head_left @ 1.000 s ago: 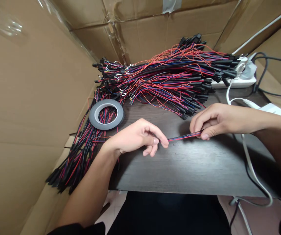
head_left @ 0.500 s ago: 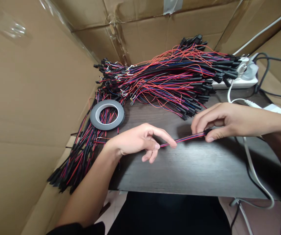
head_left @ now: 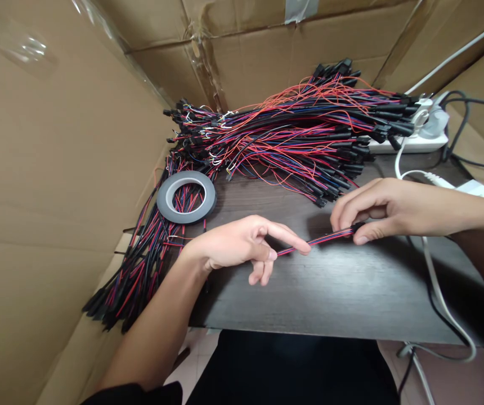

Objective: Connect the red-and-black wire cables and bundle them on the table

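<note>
A thin wire harness (head_left: 328, 238) of red, blue and dark strands stretches between my two hands, just above the dark wooden table (head_left: 309, 298). My left hand (head_left: 254, 247) holds its left part between thumb and fingers, with the index finger stretched along the wires. At the other end, the fingertips and thumb of my right hand (head_left: 377, 211) are closed on a black piece of the harness, mostly hidden by them. Left of my left hand, a grey tape roll (head_left: 166, 209) lies on a bundle of similar harnesses (head_left: 128, 298).
A big heap of wire harnesses (head_left: 284, 129) with black connectors lies along the back. Behind it and at the left rise cardboard walls (head_left: 56, 169). A white power strip (head_left: 415, 145) sits at the back right, and a white cable (head_left: 434, 275) hangs over the front edge.
My left index finger has shifted slightly right and down along the wires. My right hand keeps its hold. The whole view has moved a little.
</note>
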Demonstrator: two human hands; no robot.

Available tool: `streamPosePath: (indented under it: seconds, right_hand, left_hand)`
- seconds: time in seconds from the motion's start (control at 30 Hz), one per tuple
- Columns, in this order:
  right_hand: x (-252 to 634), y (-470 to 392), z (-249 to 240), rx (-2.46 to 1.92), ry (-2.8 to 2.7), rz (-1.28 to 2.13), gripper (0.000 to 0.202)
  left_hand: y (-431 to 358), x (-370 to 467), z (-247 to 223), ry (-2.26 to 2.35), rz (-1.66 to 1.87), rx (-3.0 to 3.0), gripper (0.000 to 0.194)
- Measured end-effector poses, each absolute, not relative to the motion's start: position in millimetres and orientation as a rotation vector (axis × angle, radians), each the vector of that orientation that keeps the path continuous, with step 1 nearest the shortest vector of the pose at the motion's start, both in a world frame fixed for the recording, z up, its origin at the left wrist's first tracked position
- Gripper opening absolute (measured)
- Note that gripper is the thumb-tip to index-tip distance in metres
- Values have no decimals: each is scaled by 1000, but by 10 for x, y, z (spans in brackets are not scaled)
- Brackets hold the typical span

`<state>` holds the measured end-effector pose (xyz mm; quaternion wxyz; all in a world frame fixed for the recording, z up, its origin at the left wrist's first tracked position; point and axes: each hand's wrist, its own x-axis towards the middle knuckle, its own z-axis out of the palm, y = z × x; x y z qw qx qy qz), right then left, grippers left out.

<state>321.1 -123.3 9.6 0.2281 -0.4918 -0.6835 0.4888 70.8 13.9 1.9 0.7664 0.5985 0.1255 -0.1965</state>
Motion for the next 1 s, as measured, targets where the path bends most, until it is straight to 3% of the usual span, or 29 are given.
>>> streamPosePath:
  seconds: [0.6,0.83,1.0]
  right_hand:
    - [3193,-1248,32,-1385,-1544,1523,6]
    - [3102,-1185,-58,-1444,-1404,1378,20]
    - [3360,-1318,48,-1762,-1606,1109,24]
  left_hand:
    - [106,706,51,251,-383,1203,48]
    - [154,683,46,244,-305,1173,47]
    - [172,676,26,229,-262,1143,49]
